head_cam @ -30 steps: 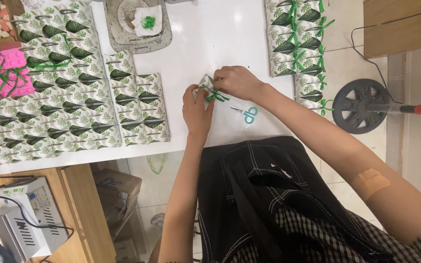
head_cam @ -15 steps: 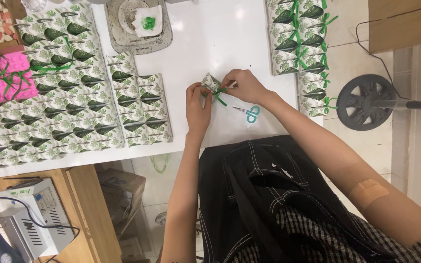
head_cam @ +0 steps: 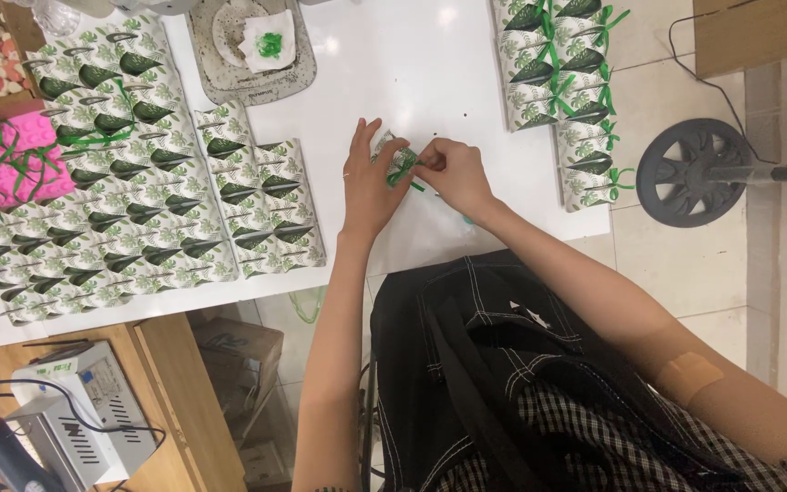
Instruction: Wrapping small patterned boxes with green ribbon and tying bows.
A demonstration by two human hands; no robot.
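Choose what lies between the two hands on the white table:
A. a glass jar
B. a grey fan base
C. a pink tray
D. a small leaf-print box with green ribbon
D: the left hand and right hand pinch a small leaf-print box wrapped in green ribbon.

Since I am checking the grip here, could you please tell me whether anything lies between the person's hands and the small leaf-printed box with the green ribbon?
Nothing visible does. The left hand and the right hand both touch the small leaf-printed paper box directly, with its green ribbon at the fingertips, over the white table.
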